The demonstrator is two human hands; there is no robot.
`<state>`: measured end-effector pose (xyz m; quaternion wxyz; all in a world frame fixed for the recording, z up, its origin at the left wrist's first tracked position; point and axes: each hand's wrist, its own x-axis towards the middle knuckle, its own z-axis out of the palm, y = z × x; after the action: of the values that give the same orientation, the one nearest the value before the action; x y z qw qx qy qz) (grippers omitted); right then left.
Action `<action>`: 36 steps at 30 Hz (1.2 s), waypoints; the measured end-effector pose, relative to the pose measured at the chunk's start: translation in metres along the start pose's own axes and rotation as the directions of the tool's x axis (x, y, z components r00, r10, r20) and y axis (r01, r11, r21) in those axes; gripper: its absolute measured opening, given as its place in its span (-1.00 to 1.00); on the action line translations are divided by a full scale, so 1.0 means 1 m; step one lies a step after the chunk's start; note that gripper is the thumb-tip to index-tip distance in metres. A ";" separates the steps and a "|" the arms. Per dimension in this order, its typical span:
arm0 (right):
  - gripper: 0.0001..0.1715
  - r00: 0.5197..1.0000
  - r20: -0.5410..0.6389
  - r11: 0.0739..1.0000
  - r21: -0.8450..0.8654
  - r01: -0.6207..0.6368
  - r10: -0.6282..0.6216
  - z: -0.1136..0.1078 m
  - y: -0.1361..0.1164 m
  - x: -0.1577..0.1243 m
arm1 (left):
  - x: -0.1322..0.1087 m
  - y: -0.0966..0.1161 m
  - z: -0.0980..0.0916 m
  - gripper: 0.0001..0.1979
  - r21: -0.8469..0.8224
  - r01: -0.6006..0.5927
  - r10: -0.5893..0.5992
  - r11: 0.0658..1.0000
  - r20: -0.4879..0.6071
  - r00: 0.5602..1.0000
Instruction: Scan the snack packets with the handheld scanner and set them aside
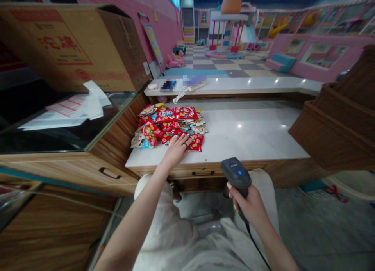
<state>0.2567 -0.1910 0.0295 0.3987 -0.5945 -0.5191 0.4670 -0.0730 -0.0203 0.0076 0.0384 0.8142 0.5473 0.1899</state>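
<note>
A heap of several red and multicoloured snack packets [168, 126] lies on the left part of a white countertop [249, 134]. My left hand [177, 149] reaches out to the near edge of the heap, fingers stretched flat and touching the nearest red packets. My right hand [249, 206] is wrapped round the handle of a dark barcode scanner [236, 174], held below the counter's front edge with a blue light on its head. The scanner's cable runs down past my wrist.
A large cardboard box [73, 44] and loose papers [73, 109] sit on a glass case at left. Wicker baskets [336, 122] stand at right. A raised white ledge [249, 85] lies behind the counter. Drawers with handles [202, 172] run under the countertop.
</note>
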 end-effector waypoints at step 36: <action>-0.68 0.991 0.018 0.983 -0.124 0.132 -0.131 0.034 -0.035 0.033 | 0.005 0.060 0.035 -0.29 -0.996 0.086 -0.459 -0.033 0.091 0.884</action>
<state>0.2161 -0.1542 0.0499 0.3885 -0.5804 -0.5872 0.4091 -0.0061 -0.0345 -0.0067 0.5522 0.3940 0.4101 0.6096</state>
